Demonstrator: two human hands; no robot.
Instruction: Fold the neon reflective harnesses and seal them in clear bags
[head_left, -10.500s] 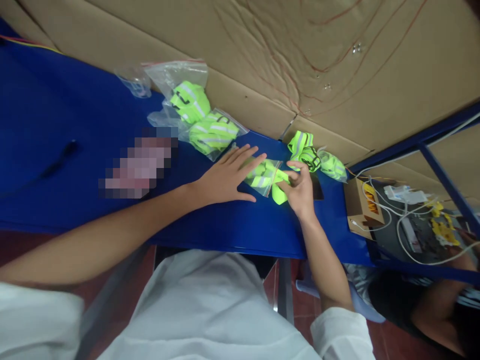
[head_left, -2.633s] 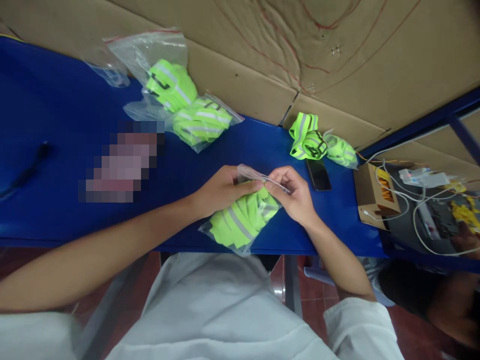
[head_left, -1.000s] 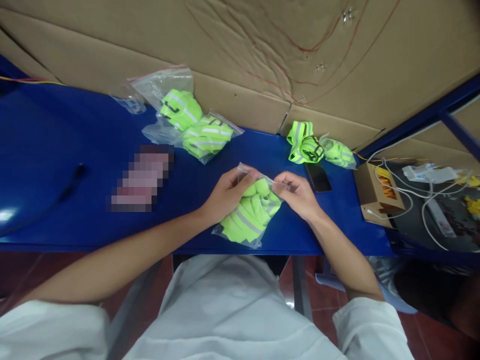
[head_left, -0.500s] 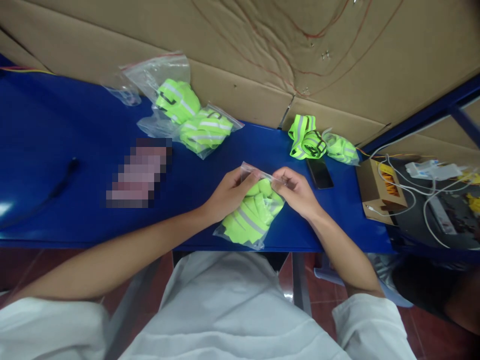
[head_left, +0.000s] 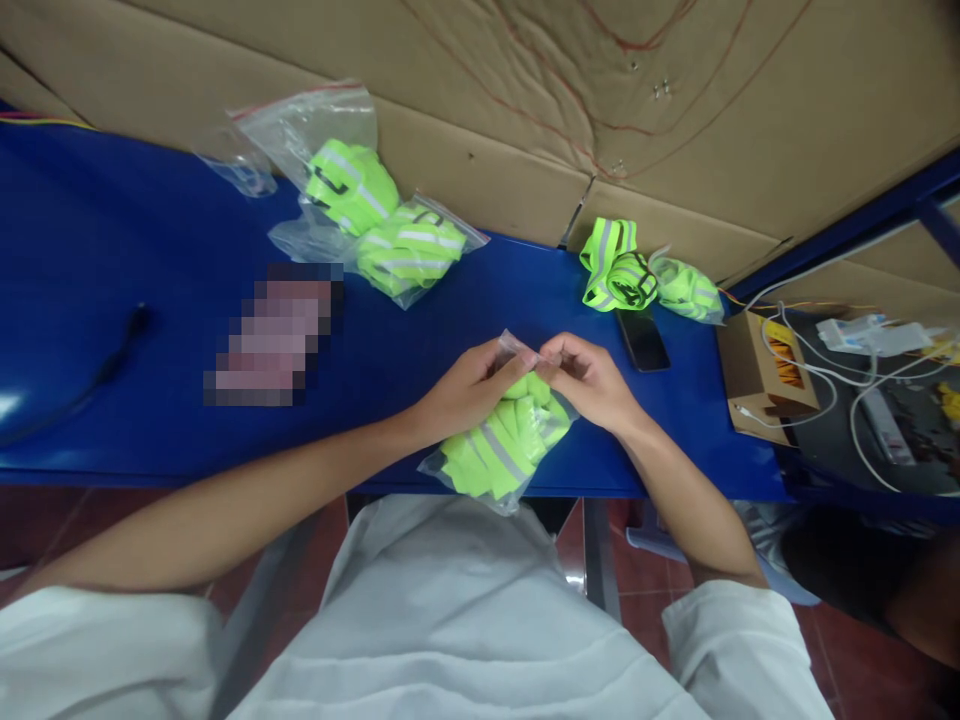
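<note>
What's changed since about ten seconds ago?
The clear zip bag has come closer to the near table edge; the neon-yellow reflective strap poking out of it now looks to be inside. The left hand, spread open before, now pinches the bag's top with the right hand. Behind, the bagged straps and loose strap roll stayed put.

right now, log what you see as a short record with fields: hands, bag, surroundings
left hand: pinches the top of the clear bag
right hand: pinches the same end, close to the left
contents: yellow-green strap with grey stripe
surface: blue table
back left: more straps in clear plastic
back right: loose strap, black phone in front, small filled bag beside
right end: cardboard box
</note>
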